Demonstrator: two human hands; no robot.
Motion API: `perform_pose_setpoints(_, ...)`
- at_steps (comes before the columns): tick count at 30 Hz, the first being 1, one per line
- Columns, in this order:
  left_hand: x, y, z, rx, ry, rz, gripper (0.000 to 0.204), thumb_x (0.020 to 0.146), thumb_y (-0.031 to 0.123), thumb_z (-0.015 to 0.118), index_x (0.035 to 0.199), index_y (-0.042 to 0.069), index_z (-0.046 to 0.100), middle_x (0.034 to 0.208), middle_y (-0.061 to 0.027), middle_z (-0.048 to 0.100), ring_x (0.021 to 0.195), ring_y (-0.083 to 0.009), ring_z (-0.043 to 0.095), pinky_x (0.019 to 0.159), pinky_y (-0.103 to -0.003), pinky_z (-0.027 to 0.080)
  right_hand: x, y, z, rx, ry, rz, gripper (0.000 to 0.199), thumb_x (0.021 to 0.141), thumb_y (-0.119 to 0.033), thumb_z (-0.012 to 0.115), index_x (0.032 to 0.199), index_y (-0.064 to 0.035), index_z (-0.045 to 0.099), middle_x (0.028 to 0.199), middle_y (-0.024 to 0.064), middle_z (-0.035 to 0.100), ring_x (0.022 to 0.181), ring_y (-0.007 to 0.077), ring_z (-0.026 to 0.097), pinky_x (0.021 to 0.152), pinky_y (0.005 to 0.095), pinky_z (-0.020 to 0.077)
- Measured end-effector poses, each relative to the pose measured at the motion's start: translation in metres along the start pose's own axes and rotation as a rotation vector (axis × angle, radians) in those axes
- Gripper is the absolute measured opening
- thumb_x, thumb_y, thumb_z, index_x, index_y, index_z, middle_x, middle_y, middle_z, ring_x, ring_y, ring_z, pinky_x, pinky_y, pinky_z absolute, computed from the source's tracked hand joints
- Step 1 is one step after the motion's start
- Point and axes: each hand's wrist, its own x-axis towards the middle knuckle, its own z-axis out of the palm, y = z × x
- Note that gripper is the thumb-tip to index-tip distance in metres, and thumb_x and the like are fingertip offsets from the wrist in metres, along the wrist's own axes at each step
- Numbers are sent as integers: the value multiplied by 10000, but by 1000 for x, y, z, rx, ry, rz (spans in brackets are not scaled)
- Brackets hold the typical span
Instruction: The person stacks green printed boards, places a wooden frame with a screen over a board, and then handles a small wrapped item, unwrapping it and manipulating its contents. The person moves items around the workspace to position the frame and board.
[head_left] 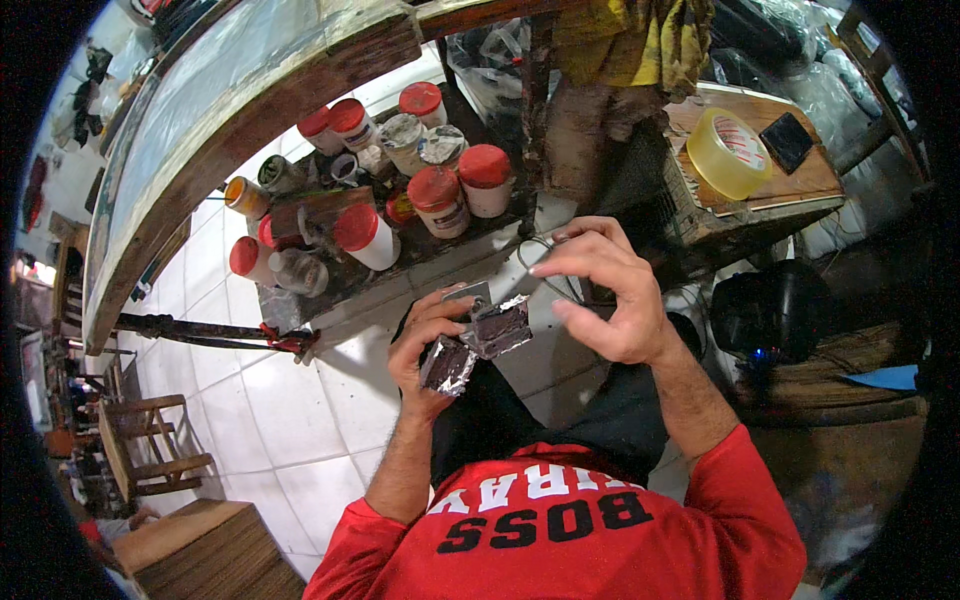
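Left hand fingers grip dark foil-edged block, long axis running up-right; right hand nearer its upper end, fingers spread, holding nothing.

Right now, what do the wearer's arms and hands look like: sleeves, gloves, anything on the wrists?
Both hands are bare: left hand, right hand. No gloves, rings, watch or bands visible. Forearms are uncovered. Short red sleeves of a red T-shirt with black and white lettering end near the elbows.
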Motion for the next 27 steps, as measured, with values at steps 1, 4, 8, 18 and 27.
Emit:
perform_pose_setpoints(1,1,3,1,4,-9,13,278,741,69,811,964,55,645,1111,-166,724,1134,-357,652,1033,-493,450,3,-9,-5,-48,-22,-28,354,714,-120,770,1066,-105,737,1037,68,669,1046,304,578,959,417,451)
perform_pose_setpoints(4,2,13,7,-19,-20,24,272,744,76,813,957,51,646,1105,-174,725,1144,-366,651,1029,-498,454,16,-28,-9,-207,-86,-120,334,691,-206,832,1007,-135,751,939,19,655,1009,280,564,880,405,462)
perform_pose_setpoints(8,4,22,12,-26,-20,9,265,748,77,810,957,49,648,1093,-181,728,1136,-375,658,1011,-492,470,25,-36,-10,-209,-132,-192,275,691,-161,829,954,-129,756,911,-8,658,965,249,565,827,388,464)
perform_pose_setpoints(18,15,31,7,191,-106,116,267,741,92,785,956,27,640,1067,-170,731,1074,-355,685,993,-486,482,21,-21,-2,-142,-126,-214,181,667,-117,786,812,-77,686,754,50,613,768,256,586,687,370,488)
perform_pose_setpoints(27,18,26,0,224,-162,76,318,737,179,755,987,14,649,1093,-156,723,1107,-355,674,1018,-493,465,21,0,12,-112,-102,-144,155,654,-71,752,770,-68,650,715,70,621,724,270,613,647,378,514)
